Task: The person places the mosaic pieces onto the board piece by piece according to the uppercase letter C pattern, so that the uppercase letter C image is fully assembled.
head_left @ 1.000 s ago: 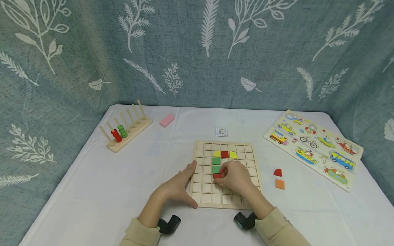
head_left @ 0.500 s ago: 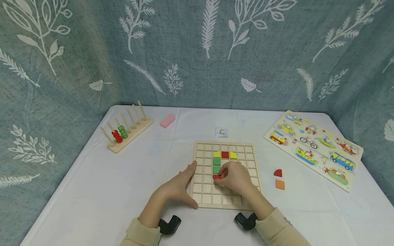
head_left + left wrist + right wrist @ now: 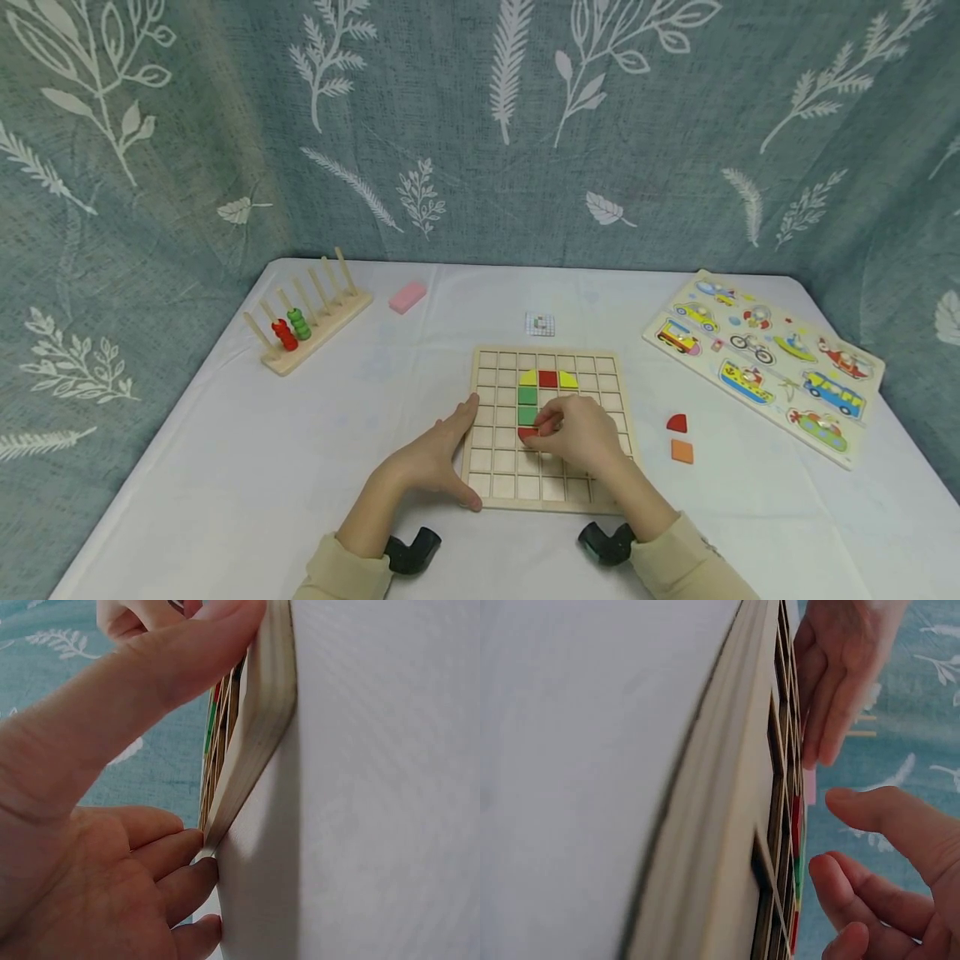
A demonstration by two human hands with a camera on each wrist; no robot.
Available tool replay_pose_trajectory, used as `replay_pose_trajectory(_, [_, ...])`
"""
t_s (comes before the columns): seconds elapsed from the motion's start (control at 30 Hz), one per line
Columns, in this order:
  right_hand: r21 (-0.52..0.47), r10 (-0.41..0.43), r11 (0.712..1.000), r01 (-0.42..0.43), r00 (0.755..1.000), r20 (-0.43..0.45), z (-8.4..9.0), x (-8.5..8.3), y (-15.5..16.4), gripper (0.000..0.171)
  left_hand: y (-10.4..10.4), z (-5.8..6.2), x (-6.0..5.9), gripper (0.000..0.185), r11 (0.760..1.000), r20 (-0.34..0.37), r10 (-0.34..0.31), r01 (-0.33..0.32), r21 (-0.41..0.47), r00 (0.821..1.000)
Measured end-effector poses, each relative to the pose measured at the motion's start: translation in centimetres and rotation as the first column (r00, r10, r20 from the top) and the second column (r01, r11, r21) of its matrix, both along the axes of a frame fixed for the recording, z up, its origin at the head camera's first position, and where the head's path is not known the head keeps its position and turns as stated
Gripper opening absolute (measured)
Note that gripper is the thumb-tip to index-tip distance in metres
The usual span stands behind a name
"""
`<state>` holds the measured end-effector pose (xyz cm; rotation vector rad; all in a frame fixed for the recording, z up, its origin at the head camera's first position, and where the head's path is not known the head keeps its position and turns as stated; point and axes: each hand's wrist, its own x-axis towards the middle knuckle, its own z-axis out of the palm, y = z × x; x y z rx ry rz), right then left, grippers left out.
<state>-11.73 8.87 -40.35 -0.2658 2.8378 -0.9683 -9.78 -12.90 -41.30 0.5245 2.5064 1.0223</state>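
Observation:
A wooden grid board (image 3: 492,484) lies on the table. My left hand (image 3: 431,454) rests against its left side, thumb at the near left corner and fingers extended along the edge. My right hand (image 3: 581,433) is over the board beside a red piece (image 3: 527,432), which sits in a cell below two green squares (image 3: 527,406). In the right wrist view, thumb (image 3: 859,806) and fingertips stand apart with nothing between them, a little off the board. A red square (image 3: 548,379) flanked by two yellow pieces (image 3: 568,381) forms the row above. The right hand hides some cells.
Right of the board lie a red quarter-round piece (image 3: 677,423) and an orange square (image 3: 682,452). A picture card (image 3: 540,324) lies behind it. Further out are a vehicle puzzle (image 3: 765,367), a pink block (image 3: 407,297) and a peg stand (image 3: 322,329) with red and green beads.
My right hand has shifted slightly to the right, and more of the red piece in its cell shows. The left hand stays at the board's edge.

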Motion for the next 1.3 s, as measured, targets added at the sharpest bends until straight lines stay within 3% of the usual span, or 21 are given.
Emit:
replay_pose_trajectory(0.37, [-0.062,-0.015,0.998,0.016,1.000,0.009,0.1,0.2,1.1,0.021,0.0,0.0,0.0,0.130,1.000,-0.002,0.006,-0.006,0.005,1.000])
replay_pose_trajectory(0.77, [-0.062,-0.018,0.998,0.018,1.000,0.007,0.3,0.3,2.8,0.027,0.1,-0.3,0.1,0.131,1.000,-0.016,0.008,-0.007,0.015,1.000])
replay_pose_trajectory(1.3, [-0.052,-0.034,0.998,0.031,0.998,-0.061,0.7,0.8,5.7,0.026,0.0,-0.2,0.1,0.131,1.000,-0.007,0.007,-0.007,0.009,1.000])
